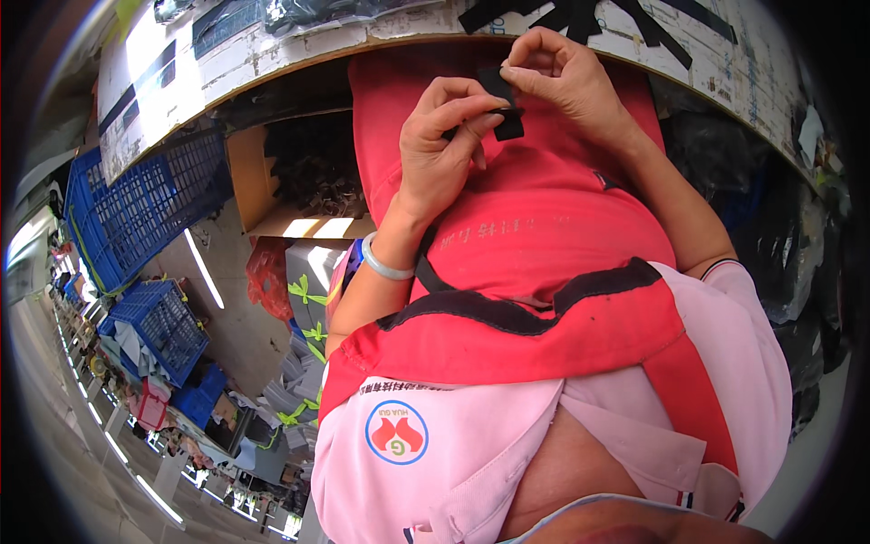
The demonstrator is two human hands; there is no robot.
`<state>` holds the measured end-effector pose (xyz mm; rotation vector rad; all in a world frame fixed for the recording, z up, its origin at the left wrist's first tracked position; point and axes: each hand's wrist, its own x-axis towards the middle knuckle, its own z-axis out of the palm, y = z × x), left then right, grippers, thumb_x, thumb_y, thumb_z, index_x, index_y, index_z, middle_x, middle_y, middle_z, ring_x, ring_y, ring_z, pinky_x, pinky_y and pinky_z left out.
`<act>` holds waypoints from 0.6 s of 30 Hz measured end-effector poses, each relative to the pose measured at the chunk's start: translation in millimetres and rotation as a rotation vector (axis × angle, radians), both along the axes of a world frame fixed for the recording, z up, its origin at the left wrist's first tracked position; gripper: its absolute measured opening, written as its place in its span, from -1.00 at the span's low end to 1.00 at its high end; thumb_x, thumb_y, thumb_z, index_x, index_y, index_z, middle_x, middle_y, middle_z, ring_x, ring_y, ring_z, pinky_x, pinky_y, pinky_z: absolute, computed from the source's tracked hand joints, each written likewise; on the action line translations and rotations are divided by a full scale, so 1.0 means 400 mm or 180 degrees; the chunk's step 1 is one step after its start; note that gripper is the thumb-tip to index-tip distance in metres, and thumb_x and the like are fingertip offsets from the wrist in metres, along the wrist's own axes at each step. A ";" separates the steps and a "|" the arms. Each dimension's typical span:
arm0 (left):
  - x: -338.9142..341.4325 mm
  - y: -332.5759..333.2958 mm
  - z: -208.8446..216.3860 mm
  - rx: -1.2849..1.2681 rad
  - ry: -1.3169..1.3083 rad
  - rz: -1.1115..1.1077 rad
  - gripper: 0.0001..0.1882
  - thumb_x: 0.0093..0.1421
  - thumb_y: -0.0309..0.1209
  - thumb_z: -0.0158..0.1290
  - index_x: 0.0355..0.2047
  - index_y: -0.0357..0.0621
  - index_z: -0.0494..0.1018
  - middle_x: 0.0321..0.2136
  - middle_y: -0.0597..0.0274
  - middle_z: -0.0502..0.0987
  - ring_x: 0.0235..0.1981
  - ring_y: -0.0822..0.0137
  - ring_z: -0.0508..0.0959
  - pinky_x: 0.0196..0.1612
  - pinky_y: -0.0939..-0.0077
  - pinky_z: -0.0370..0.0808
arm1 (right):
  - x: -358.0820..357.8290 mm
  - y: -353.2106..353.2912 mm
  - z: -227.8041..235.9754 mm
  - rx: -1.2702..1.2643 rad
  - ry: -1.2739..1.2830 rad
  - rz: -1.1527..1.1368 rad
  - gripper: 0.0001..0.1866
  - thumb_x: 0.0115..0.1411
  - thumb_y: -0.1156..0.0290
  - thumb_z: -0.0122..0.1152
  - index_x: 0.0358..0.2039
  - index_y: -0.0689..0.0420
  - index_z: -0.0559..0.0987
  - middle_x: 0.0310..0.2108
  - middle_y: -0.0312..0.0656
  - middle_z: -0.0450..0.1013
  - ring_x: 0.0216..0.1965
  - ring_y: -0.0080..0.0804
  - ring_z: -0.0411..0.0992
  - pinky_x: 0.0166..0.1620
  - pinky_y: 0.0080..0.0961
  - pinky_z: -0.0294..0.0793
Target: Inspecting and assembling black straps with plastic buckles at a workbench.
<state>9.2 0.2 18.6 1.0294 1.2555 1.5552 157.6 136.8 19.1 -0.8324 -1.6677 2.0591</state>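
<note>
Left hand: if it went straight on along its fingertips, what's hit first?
The black strip that the left hand pinches at its fingertips. Past that, probably the right hand, or the red apron behind; depth is unclear.

L hand (439,142) & R hand (573,88) pinching, v. close tog.

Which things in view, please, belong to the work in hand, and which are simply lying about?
Belonging to the work:
black strip, at the fingertips of the left hand and right hand
probably the similar black strips on the worktable

Apparently lying about:
blue crates
red plastic bag
</note>
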 end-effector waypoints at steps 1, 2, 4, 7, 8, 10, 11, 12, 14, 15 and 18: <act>-0.002 -0.005 0.005 -0.0088 -0.0101 -0.0030 -0.83 0.16 -0.69 0.06 -0.26 -0.26 0.57 -0.25 0.25 0.41 -0.57 0.59 0.44 -0.66 0.79 0.37 | -0.009 -0.006 -0.005 -0.0001 0.0015 -0.0161 -0.85 0.18 0.45 0.23 -0.27 0.19 0.48 -0.39 -0.32 0.48 -0.31 -0.63 0.47 -0.19 -0.68 0.50; -0.003 -0.010 0.012 -0.0078 -0.0108 -0.0031 -0.83 0.16 -0.69 0.06 -0.26 -0.26 0.57 -0.25 0.25 0.41 -0.57 0.59 0.44 -0.66 0.79 0.37 | -0.013 -0.009 -0.016 -0.0004 0.0013 -0.0342 -0.85 0.18 0.47 0.24 -0.28 0.18 0.45 -0.38 -0.32 0.47 -0.32 -0.63 0.47 -0.19 -0.68 0.50; -0.017 -0.036 0.047 -0.0453 -0.0132 -0.0023 -0.83 0.16 -0.70 0.05 -0.26 -0.29 0.56 -0.27 0.26 0.43 -0.57 0.60 0.44 -0.66 0.77 0.35 | -0.022 -0.013 -0.030 -0.0339 0.0007 -0.0275 -0.85 0.17 0.47 0.24 -0.32 0.18 0.45 -0.39 -0.33 0.46 -0.34 -0.64 0.45 -0.19 -0.69 0.49; -0.110 -0.105 0.079 -0.0870 -0.0005 -0.0210 -0.83 0.14 -0.72 0.05 -0.27 -0.34 0.56 -0.31 0.23 0.48 -0.59 0.59 0.44 -0.66 0.77 0.34 | -0.023 -0.036 -0.034 0.0158 -0.0123 0.0458 -0.81 0.17 0.42 0.26 -0.26 0.19 0.47 -0.40 -0.31 0.47 -0.36 -0.61 0.42 -0.21 -0.66 0.43; -0.161 -0.143 0.080 -0.1027 0.0073 -0.0236 -0.82 0.13 -0.72 0.06 -0.27 -0.35 0.56 -0.31 0.20 0.50 -0.57 0.58 0.46 -0.65 0.78 0.35 | -0.021 -0.043 -0.027 0.0614 -0.0274 0.0460 -0.80 0.17 0.40 0.26 -0.25 0.19 0.48 -0.41 -0.30 0.47 -0.35 -0.60 0.42 -0.21 -0.63 0.43; -0.247 -0.230 0.089 -0.1634 -0.0092 0.0505 -0.76 0.17 -0.68 0.03 -0.14 -0.32 0.53 -0.28 0.15 0.58 -0.49 0.51 0.54 -0.64 0.78 0.37 | -0.018 -0.017 -0.010 0.1610 -0.0576 0.0256 -0.74 0.17 0.28 0.27 -0.22 0.16 0.51 -0.39 -0.27 0.48 -0.32 -0.54 0.43 -0.16 -0.54 0.43; -0.284 -0.266 0.070 -0.1591 0.0075 0.1038 -0.74 0.22 -0.62 0.03 -0.07 -0.34 0.49 -0.26 0.12 0.60 -0.43 0.44 0.60 -0.65 0.77 0.39 | -0.019 0.018 -0.015 0.2836 -0.0511 -0.0018 -0.73 0.16 0.28 0.28 -0.21 0.15 0.52 -0.39 -0.26 0.47 -0.33 -0.53 0.43 -0.17 -0.54 0.44; -0.323 -0.302 0.042 -0.1647 0.0238 0.1483 -0.77 0.26 -0.53 0.04 -0.09 -0.37 0.48 -0.25 0.07 0.60 -0.38 0.36 0.64 -0.66 0.76 0.39 | -0.027 0.050 -0.024 0.4040 -0.0420 -0.0301 -0.73 0.15 0.28 0.29 -0.20 0.14 0.52 -0.39 -0.25 0.47 -0.34 -0.51 0.43 -0.18 -0.54 0.44; -0.378 -0.361 -0.037 -0.1373 -0.0230 0.2283 -0.75 0.29 -0.46 0.03 -0.07 -0.36 0.45 -0.19 0.00 0.58 -0.27 0.25 0.64 -0.62 0.73 0.40 | -0.062 0.055 0.024 0.4812 -0.0729 -0.0475 -0.71 0.14 0.37 0.27 -0.12 0.13 0.54 -0.28 -0.25 0.48 -0.20 -0.36 0.45 -0.11 -0.50 0.42; -0.380 -0.361 -0.059 -0.1199 -0.0865 0.2241 -0.74 0.30 -0.46 0.01 -0.05 -0.35 0.42 -0.15 -0.03 0.56 -0.19 0.19 0.61 -0.59 0.70 0.42 | -0.067 0.057 0.024 0.4834 -0.0764 -0.0427 -0.73 0.07 0.44 0.31 -0.19 0.14 0.53 -0.34 -0.26 0.46 -0.27 -0.34 0.44 -0.16 -0.48 0.43; -0.341 -0.303 -0.125 -0.1056 -0.1679 0.1677 -0.70 0.29 -0.60 -0.08 0.03 -0.34 0.35 -0.01 -0.12 0.46 0.00 0.03 0.52 -0.50 0.64 0.46 | -0.062 0.072 -0.007 0.4689 -0.0586 -0.0377 -0.74 -0.03 0.52 0.35 -0.27 0.12 0.56 -0.40 -0.27 0.44 -0.29 -0.25 0.42 -0.19 -0.43 0.41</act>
